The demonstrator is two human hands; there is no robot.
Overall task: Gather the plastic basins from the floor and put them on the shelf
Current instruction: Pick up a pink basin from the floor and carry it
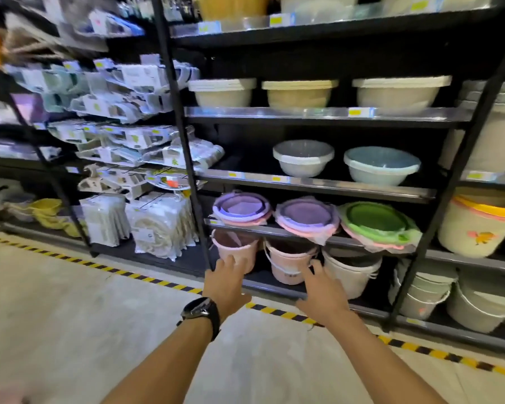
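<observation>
A black shop shelf (318,186) faces me, holding plastic basins. Grey basin (303,158) and blue basin (382,166) sit on the middle board, with bare board to their left. Purple and pink basin stacks (242,209) and a green stack (376,225) stand one board lower. Cream basins (299,93) fill the board above. My left hand (226,282), with a black watch on the wrist, and my right hand (321,290) reach forward side by side, fingers spread, holding nothing. No basin is visible on the floor.
Pink buckets (287,265) and white buckets (350,272) stand on the bottom board just beyond my hands. Packaged goods (134,132) hang on the left rack. Yellow-black tape (146,278) marks the pale floor along the shelf base. Large white tubs (475,225) fill the right bay.
</observation>
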